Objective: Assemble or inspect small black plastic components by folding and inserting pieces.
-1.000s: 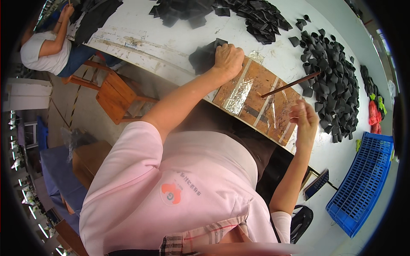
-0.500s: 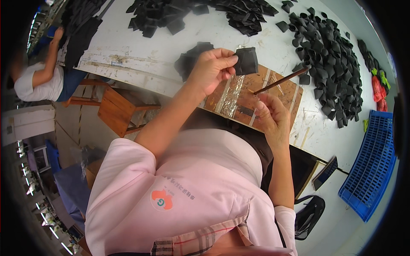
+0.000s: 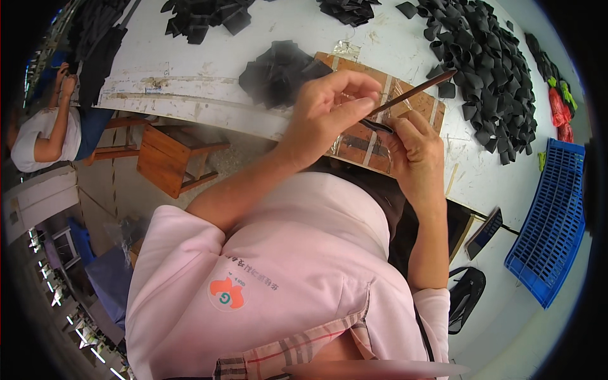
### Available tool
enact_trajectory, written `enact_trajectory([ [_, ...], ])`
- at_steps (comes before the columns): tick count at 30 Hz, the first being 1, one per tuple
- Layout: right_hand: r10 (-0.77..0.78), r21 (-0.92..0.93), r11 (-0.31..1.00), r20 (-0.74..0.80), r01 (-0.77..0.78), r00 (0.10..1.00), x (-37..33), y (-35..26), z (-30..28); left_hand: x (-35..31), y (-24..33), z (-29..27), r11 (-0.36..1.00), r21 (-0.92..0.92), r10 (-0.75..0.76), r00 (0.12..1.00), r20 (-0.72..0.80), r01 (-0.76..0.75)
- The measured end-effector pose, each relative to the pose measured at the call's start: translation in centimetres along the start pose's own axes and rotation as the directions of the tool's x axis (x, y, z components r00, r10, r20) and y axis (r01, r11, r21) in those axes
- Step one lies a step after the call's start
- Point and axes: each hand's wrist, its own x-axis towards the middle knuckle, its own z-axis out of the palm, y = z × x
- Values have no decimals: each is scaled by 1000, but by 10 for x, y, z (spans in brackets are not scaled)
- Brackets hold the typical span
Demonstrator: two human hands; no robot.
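My right hand [image 3: 415, 144] is closed, thumb against fingers, on a small black fabric piece [image 3: 379, 126], seen almost edge-on. Just above it slants a dark brown stick [image 3: 418, 93], its lower end close to the piece. Whether my right hand also grips the stick, I cannot tell. My left hand [image 3: 329, 114] hovers just left of the piece, thumb and fingers curved and apart with nothing visible between them. Beneath both hands lies a brown board [image 3: 354, 149] with strips of clear tape. A loose heap of flat black pieces [image 3: 275, 73] rests left of the board.
A large pile of black tube-like pieces [image 3: 484, 82] covers the table's right side. More flat black pieces [image 3: 206, 18] lie at the far edge. A blue plastic crate [image 3: 550, 221] stands at the right. A wooden stool [image 3: 171, 158] and a seated person [image 3: 54, 130] are at the left.
The black piece has passed from my left hand down to my right hand, beside the stick's end. My left fingers have parted. The view has shifted a little.
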Motion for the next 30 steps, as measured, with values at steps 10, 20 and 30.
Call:
enact_trajectory([
  [10, -142, -156, 969, 278, 191, 950, 16, -7, -29, 7, 25, -1, 828, 526, -38, 918, 396, -193],
  [20, -146, -182, 956, 389, 231, 909, 21, -8, -29, -2, 28, -2, 758, 596, -32, 897, 441, -266],
  [30, -161, -198, 950, 358, 243, 920, 22, -9, -27, -1, 22, -1, 691, 652, -11, 897, 442, -313],
])
